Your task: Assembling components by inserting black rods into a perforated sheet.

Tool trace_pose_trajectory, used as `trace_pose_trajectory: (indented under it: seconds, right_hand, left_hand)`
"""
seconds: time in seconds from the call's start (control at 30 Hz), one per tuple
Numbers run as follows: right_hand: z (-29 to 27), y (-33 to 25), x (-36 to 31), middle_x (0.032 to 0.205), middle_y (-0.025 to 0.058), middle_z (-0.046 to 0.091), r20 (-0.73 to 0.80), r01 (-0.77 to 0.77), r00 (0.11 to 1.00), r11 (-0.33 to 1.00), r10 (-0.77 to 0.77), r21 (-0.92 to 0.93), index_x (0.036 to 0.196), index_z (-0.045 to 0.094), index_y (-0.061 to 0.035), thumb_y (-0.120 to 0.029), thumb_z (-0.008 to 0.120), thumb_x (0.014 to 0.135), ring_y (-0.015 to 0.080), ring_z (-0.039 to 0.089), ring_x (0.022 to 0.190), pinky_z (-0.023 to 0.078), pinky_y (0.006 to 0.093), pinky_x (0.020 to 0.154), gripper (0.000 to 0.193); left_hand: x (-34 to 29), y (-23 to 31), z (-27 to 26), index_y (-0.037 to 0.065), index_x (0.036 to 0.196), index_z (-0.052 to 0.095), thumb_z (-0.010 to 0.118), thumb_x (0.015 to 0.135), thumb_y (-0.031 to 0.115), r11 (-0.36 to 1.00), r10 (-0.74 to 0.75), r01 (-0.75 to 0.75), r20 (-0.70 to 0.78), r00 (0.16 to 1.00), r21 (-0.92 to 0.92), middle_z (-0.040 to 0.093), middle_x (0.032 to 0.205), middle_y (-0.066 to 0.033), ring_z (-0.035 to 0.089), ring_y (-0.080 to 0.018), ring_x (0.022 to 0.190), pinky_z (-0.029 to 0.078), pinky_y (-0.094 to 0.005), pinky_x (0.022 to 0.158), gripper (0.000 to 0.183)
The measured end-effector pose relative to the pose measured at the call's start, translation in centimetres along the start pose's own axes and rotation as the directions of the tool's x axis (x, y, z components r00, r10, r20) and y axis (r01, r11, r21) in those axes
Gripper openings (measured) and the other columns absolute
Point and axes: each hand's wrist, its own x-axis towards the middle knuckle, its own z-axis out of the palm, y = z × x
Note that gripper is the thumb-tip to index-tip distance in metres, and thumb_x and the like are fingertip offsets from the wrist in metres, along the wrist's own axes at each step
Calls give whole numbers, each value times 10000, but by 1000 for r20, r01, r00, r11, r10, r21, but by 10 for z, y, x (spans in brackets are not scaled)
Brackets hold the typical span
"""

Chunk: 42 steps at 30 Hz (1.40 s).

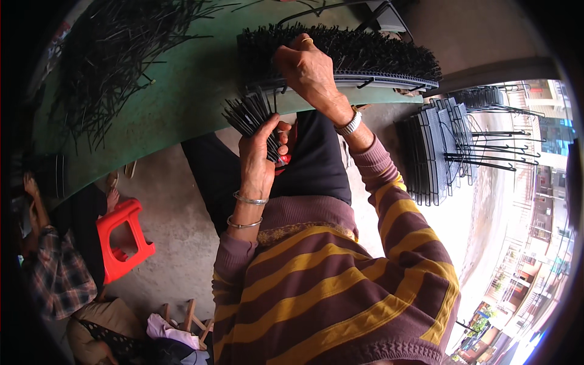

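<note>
My left hand [260,149] is closed around a bundle of thin black strips [248,113], whose ends fan out above the fist. Just beyond it, a long rack [380,79] with a perforated edge lies along the table's near side, densely filled with upright black strips [377,52]. My right hand [306,68] is over the rack's left part, fingers bent and pressed together among the strips. What those fingertips pinch is hidden behind the hand. Something small and red [283,161] shows beside my left palm, too covered to name.
A big loose heap of black strips [115,55] covers the left of the green table [201,73]. Stacked wire-mesh racks [432,152] with hooked rods stand on the right. A red stool [128,240] and a seated person in a checked shirt [61,274] are at left.
</note>
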Motion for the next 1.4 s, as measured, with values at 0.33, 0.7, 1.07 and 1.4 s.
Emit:
trace_pose_trajectory:
  seconds: [0.33,0.7,1.07,1.4]
  right_hand:
    - [-42,-17,-29,791,43,678,520,-470,849,585,96,661,957,654,5,-138,593,921,89,593,653,490,243,605,160]
    - [-35,-5,-12,748,46,640,-142,-175,939,789,314,589,921,621,0,9,588,907,84,605,630,483,229,578,37]
    - [-7,-3,-10,829,70,594,-217,-103,963,961,161,257,928,711,-124,-75,687,839,202,595,640,493,303,571,104]
    - [-11,7,-14,839,63,579,-40,-146,988,987,149,70,930,729,-217,-225,713,821,233,615,783,513,340,632,110]
  left_hand:
    - [-3,0,8,-16,920,654,711,870,159,1000,23,-22,-34,999,18,694,803,-107,618,-137,627,424,-238,459,191]
    - [6,-3,6,-2,927,657,726,868,218,995,95,-95,-57,994,18,697,811,-88,558,-105,585,432,-233,464,239]
    - [4,-4,7,-7,855,678,718,865,278,995,73,-70,-35,997,66,646,738,-63,498,-86,532,354,-190,412,288]
    - [-4,-1,13,-23,862,679,728,853,209,998,25,-24,-23,999,51,653,752,-81,542,-117,566,392,-201,450,238]
